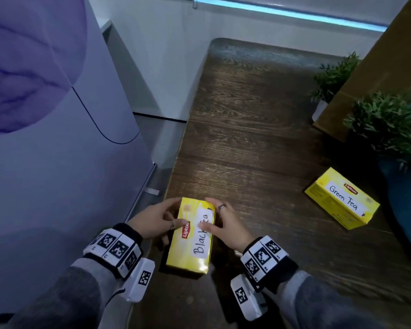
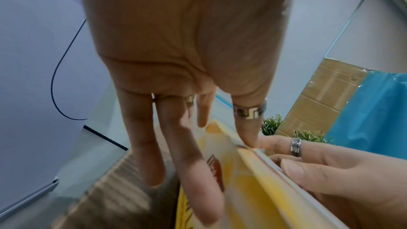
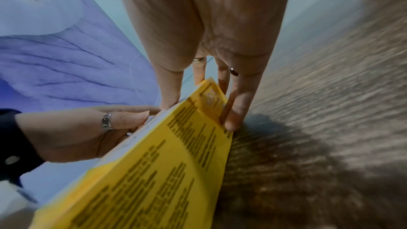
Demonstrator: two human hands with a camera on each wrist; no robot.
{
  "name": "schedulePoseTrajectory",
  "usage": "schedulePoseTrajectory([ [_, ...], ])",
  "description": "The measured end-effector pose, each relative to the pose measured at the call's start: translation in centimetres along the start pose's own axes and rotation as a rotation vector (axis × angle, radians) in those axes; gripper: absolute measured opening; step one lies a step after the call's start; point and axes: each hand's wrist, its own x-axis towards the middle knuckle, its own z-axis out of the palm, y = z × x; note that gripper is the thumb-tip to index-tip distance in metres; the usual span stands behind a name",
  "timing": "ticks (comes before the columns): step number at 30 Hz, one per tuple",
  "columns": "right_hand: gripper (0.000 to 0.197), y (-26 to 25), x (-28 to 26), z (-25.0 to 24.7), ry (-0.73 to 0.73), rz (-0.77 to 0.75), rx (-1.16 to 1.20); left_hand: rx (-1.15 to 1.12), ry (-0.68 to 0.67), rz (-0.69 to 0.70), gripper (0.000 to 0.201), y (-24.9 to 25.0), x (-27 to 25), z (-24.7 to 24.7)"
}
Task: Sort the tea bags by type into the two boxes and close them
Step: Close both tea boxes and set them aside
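A yellow Lipton box labelled Black Tea [image 1: 192, 243] lies lid-down-shut at the near left edge of the wooden table [image 1: 247, 138]. My left hand [image 1: 173, 211] holds its left side, thumb on the top face, fingers along the side wall [image 2: 193, 171]. Gripping the right side is my right hand [image 1: 217, 216], with its thumb on the white label and its fingers [image 3: 231, 116] down the printed side [image 3: 154, 171]. A second yellow box labelled Green Tea [image 1: 341, 198] rests closed at the right, away from both hands. No loose tea bags show.
Two small green plants [image 1: 332, 77] [image 1: 389, 124] and a brown cardboard box [image 1: 377, 67] stand at the back right, with a blue object [image 1: 408, 198] beside the Green Tea box. A white and purple appliance [image 1: 45, 138] rises left of the table.
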Motion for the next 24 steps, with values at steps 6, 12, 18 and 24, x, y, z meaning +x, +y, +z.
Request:
schedulePoseTrajectory([
  [6, 0.067, 0.2, -1.7, 1.6, -0.075, -0.016, -0.014, 0.151, 0.005, 0.014, 0.072, -0.1, -2.3, 0.7],
  [12, 0.066, 1.2, -3.9, 2.4, -0.133, -0.074, -0.019, 0.051, 0.021, -0.034, 0.066, -0.8, -4.8, 2.7],
  [18, 0.072, 1.6, -6.0, 1.8, -0.185, -0.089, 0.011, 0.168, 0.102, -0.069, 0.067, 0.9, -7.2, 3.6],
  [24, 0.037, 2.4, -7.4, -7.5, 0.18, -0.106, 0.08, 0.061, 0.319, 0.145, 0.045, 9.1, -6.7, 3.0],
])
